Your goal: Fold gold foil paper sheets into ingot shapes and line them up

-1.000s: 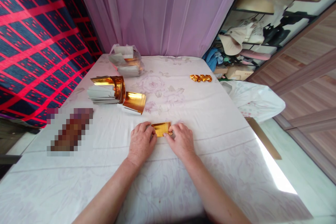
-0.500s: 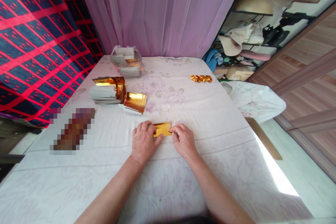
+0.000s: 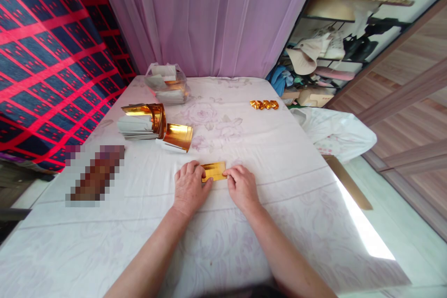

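Observation:
A folded strip of gold foil paper (image 3: pixel 215 171) lies flat on the tablecloth, with a crease running lengthwise. My left hand (image 3: pixel 190 185) holds its left end, the thumb along the near edge and the curled fingers over the far side. At the right end, my right hand (image 3: pixel 241 186) pinches the paper's edge between thumb and forefinger, the other fingers curled in. Beyond my left hand are a few loose gold foil sheets (image 3: pixel 179 136), beside a thick curved stack of gold-and-white paper (image 3: pixel 139 125).
Folded gold foil pieces (image 3: pixel 264 104) sit in a row at the far right of the table. A clear plastic bag (image 3: pixel 166 84) of paper stands at the back left. A pixelated patch (image 3: pixel 96 174) hides something at the left. A white plastic bag (image 3: pixel 342 132) is beyond the right edge.
The whole view has shifted slightly. Both hands keep their hold on the gold paper, with no clear movement against it.

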`<state>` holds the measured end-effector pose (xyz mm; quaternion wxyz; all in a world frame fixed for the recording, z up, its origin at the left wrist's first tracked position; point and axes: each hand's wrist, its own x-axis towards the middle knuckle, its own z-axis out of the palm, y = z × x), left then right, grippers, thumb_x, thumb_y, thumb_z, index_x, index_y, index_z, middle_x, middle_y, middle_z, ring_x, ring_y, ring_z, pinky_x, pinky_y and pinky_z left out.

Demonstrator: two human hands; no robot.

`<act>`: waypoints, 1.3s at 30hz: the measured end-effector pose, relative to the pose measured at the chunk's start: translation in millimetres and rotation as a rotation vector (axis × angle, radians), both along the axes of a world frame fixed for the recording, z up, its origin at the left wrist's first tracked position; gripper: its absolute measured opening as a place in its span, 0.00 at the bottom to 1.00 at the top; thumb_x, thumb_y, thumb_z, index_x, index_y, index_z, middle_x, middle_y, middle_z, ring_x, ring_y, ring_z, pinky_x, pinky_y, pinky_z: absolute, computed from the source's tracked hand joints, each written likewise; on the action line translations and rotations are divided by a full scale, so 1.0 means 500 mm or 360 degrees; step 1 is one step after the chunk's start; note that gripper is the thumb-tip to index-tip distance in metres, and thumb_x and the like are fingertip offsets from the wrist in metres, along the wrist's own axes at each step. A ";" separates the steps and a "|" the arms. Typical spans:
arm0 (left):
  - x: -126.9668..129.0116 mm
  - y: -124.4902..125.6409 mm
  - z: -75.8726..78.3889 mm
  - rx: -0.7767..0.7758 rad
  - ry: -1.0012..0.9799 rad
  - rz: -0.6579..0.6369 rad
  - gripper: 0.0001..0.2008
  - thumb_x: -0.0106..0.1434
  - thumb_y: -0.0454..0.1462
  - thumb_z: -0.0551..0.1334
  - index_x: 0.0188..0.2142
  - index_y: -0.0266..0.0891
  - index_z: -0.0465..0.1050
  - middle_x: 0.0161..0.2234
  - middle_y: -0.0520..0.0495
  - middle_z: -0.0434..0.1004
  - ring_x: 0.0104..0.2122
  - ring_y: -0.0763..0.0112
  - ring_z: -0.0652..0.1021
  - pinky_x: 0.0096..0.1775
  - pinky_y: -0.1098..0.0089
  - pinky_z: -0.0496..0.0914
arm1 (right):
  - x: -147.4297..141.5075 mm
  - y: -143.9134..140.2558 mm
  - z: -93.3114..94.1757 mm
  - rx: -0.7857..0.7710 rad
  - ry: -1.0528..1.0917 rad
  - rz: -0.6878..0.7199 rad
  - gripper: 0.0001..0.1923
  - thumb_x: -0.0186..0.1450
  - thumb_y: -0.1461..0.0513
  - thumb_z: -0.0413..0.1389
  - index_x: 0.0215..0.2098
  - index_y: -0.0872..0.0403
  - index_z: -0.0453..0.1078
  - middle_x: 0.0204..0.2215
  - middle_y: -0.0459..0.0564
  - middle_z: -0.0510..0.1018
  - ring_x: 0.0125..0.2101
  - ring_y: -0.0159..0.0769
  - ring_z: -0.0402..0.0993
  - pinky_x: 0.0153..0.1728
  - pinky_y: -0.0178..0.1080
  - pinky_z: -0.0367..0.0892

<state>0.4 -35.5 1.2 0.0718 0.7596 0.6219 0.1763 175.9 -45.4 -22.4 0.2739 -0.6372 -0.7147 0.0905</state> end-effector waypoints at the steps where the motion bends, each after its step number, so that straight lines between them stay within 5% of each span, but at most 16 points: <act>1: -0.003 0.000 0.000 -0.0004 -0.0014 -0.0010 0.06 0.61 0.41 0.63 0.33 0.42 0.70 0.49 0.43 0.71 0.49 0.54 0.70 0.47 0.55 0.64 | 0.000 0.000 0.000 0.0003 -0.0003 -0.0002 0.13 0.62 0.69 0.51 0.36 0.50 0.75 0.36 0.48 0.77 0.38 0.38 0.72 0.39 0.39 0.61; 16: -0.040 0.011 -0.005 -0.0113 -0.0156 -0.0164 0.06 0.61 0.33 0.57 0.36 0.44 0.72 0.51 0.44 0.72 0.52 0.56 0.71 0.49 0.55 0.67 | 0.005 -0.004 0.001 0.0029 0.0014 0.0026 0.13 0.63 0.68 0.50 0.36 0.50 0.76 0.35 0.49 0.77 0.38 0.38 0.72 0.39 0.40 0.62; 19: -0.037 0.008 -0.006 -0.0096 -0.0154 -0.0163 0.06 0.62 0.33 0.57 0.36 0.43 0.71 0.52 0.43 0.72 0.52 0.55 0.71 0.50 0.54 0.66 | -0.007 -0.023 0.021 0.0144 -0.0093 0.0038 0.15 0.66 0.66 0.49 0.46 0.51 0.75 0.44 0.53 0.76 0.46 0.40 0.70 0.47 0.43 0.62; 22: -0.035 0.006 -0.007 -0.0072 -0.0148 -0.0160 0.05 0.62 0.34 0.57 0.37 0.43 0.71 0.52 0.43 0.72 0.52 0.55 0.71 0.49 0.54 0.67 | -0.033 -0.046 0.038 0.0173 -0.0319 0.0220 0.19 0.66 0.58 0.55 0.56 0.47 0.70 0.61 0.57 0.65 0.61 0.50 0.56 0.57 0.54 0.54; 27: -0.036 0.005 -0.009 -0.0053 -0.0150 -0.0171 0.05 0.63 0.33 0.57 0.37 0.42 0.71 0.52 0.43 0.71 0.52 0.55 0.71 0.50 0.54 0.66 | -0.059 -0.061 0.033 -0.0029 -0.0478 0.0284 0.25 0.65 0.52 0.58 0.60 0.43 0.67 0.66 0.57 0.57 0.66 0.54 0.47 0.60 0.62 0.47; 39: -0.037 0.006 -0.009 -0.0060 -0.0145 -0.0172 0.05 0.62 0.33 0.58 0.37 0.42 0.71 0.52 0.43 0.71 0.52 0.56 0.71 0.50 0.55 0.66 | -0.027 -0.077 0.026 -0.0359 -0.0593 0.0017 0.27 0.69 0.46 0.48 0.64 0.41 0.60 0.69 0.58 0.50 0.68 0.53 0.42 0.62 0.59 0.41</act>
